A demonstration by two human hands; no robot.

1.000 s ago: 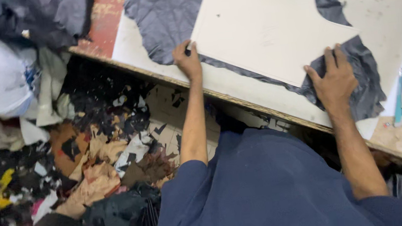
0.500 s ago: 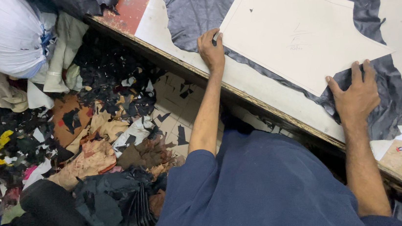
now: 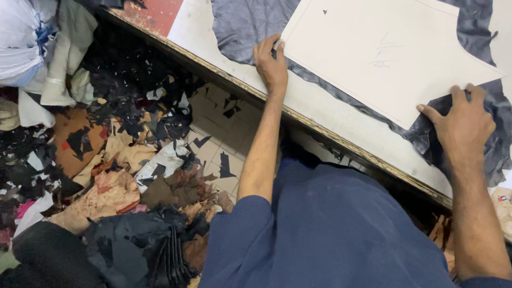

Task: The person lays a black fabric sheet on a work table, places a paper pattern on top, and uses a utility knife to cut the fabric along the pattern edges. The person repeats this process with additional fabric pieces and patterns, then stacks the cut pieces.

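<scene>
The left hand and right hand press flat, fingers spread, the dark grey soft leather sheet beside the stiff cream card pattern; it looks limp, best held at the edges.

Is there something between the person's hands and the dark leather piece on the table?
Nothing visible. The left hand presses the leather at the corner of the cardboard pattern; the right hand rests directly on it.

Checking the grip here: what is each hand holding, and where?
Left hand presses the pattern's corner; right hand pins the dark leather's edge. Nothing lifted.
</scene>
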